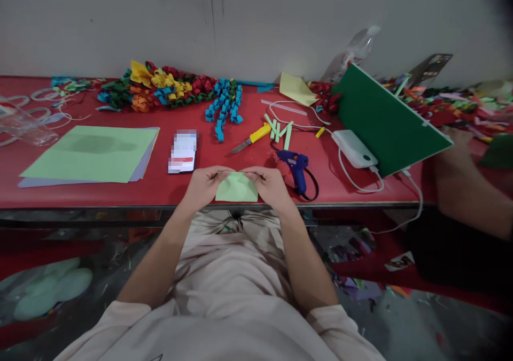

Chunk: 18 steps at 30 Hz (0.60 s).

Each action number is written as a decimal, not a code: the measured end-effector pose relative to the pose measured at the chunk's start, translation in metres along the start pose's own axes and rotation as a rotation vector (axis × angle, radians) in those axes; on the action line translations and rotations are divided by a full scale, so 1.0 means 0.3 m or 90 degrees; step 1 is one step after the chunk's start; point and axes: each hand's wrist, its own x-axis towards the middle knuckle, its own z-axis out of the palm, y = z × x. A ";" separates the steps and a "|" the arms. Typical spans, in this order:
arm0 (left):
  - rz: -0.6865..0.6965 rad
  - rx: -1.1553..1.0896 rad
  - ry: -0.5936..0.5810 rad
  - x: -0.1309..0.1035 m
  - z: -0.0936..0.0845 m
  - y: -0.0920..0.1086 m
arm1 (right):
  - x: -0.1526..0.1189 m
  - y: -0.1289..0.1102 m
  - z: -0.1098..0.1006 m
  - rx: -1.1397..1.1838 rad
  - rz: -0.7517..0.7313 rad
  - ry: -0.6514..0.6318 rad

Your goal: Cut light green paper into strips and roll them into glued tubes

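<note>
Folding seems in hand: left grip (pixel 205 186) and right grip (pixel 272 183), pinched closed, hold green paper (pixel 236 189) at the worktop's front edge (pixel 140 200); next likely calls for even pressure.

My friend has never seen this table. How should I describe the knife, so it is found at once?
On the red table, look beyond the left hand and right hand, between the phone and the blue glue gun. The knife lies beside light green strips, its blade pointing left. Its yellow handle and bare blade set it apart from these neighbours.
</note>
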 end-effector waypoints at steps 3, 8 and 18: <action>0.014 0.012 -0.016 0.007 -0.009 -0.002 | -0.005 -0.003 0.002 0.002 0.031 0.014; 0.006 -0.064 0.031 -0.009 -0.015 -0.011 | -0.014 0.003 0.013 0.094 0.079 0.028; 0.273 0.123 0.013 -0.039 -0.013 0.039 | -0.013 -0.002 0.001 0.227 0.128 0.036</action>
